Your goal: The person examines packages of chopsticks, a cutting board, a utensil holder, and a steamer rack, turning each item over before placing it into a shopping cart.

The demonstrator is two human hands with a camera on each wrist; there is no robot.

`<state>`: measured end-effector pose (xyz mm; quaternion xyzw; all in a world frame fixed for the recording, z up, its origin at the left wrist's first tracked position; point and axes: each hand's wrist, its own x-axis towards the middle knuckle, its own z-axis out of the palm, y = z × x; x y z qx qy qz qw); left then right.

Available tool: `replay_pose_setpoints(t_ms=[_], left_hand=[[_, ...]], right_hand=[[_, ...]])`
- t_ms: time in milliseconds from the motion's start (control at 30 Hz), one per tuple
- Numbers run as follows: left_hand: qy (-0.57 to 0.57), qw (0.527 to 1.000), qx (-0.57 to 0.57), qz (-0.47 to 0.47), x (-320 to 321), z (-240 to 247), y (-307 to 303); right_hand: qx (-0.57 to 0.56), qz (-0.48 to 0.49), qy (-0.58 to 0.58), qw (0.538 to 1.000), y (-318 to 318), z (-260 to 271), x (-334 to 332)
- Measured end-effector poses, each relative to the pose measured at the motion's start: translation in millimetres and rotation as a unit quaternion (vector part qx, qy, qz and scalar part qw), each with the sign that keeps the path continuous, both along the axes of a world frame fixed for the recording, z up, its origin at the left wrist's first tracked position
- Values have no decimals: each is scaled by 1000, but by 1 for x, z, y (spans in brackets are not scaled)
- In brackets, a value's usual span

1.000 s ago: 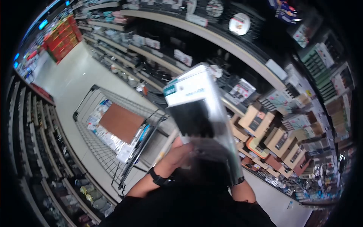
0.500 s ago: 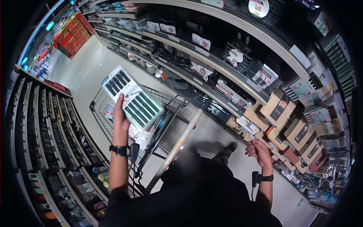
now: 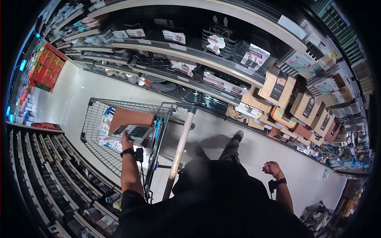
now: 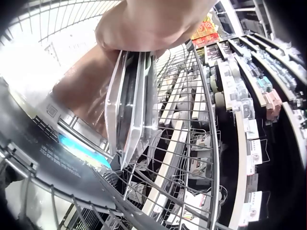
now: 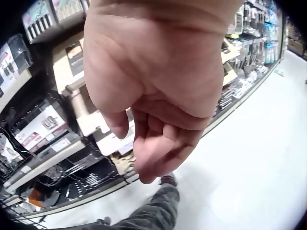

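My left hand (image 3: 126,142) is down inside the shopping cart (image 3: 105,148) and grips a flat, clear plastic pack (image 3: 139,134) holding dark strips. The left wrist view shows the hand (image 4: 156,24) over the pack's upper edge, with the pack (image 4: 132,108) on edge and its layered clear walls visible. Right beside the pack lies a flat brown item (image 3: 131,119), on top of white and blue packages (image 3: 104,127). My right hand (image 3: 273,168) hangs at my right side over the floor, holding nothing. Its fingers (image 5: 158,155) are loosely curled in the right wrist view.
The cart's handle (image 3: 182,144) stands just left of my legs. Shelves of kitchenware (image 3: 174,49) run along the far side, with boxed boards (image 3: 278,87) at the right. Another shelf rack (image 3: 55,170) lines the left. Red boxes (image 3: 47,67) are stacked at the aisle's far end.
The pack was near my chest with both hands at it, then the right hand let go and moved right. My left hand has carried the pack forward and down into the cart.
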<state>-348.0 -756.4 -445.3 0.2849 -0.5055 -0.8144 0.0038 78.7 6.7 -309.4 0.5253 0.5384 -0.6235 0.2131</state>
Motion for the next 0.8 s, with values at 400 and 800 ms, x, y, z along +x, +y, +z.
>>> replay_pose_setpoints(t_ms=[400,800], left_hand=[[-141,988,65,-12,-34,8,54],[-261,946,153,-115,-1,-50,-2]], right_hand=[[86,16,-65,994,2,8,45],[45,83,-20,995,-9,-20,31]])
